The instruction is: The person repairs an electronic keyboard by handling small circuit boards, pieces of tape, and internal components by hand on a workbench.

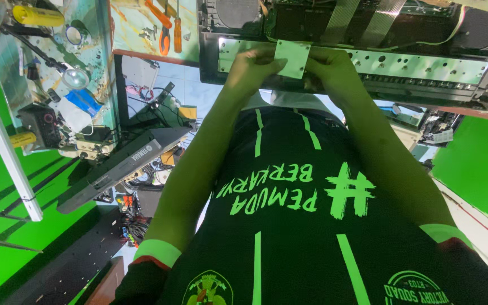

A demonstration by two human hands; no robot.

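A small pale square card (pixel 292 58) is pinched between both hands, left hand (pixel 252 68) and right hand (pixel 334 68) at opposite edges, just before the opened metal chassis (pixel 425 68).

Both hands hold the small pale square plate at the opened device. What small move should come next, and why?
Probably lower the square plate flat onto the metal strip. The left hand and right hand pinch its opposite edges, and it sits right over the strip's end.
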